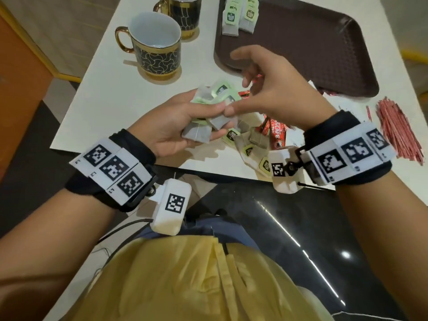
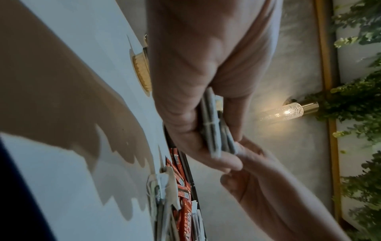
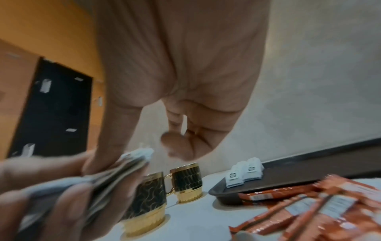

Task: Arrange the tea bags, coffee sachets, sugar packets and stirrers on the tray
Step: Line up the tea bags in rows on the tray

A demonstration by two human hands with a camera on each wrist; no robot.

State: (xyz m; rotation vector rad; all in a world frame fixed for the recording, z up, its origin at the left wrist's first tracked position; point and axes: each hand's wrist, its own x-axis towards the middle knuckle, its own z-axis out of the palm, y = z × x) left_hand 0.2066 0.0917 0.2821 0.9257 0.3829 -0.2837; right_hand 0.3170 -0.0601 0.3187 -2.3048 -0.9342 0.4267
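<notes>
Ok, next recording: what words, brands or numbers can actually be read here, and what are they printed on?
"ESCAFE" and "CLASSIC": partly covered print on a red coffee sachet lying on the table.
Green tea bag tags on the tray: print too small to read.
Tags of the tea bags in the left hand: blurred, unreadable.
Wrist bands: square code patterns only, no words.
Mugs: pattern only, no text.

Dim warm indoor light, motion-blurred wrist views, wide-angle edge distortion.
</notes>
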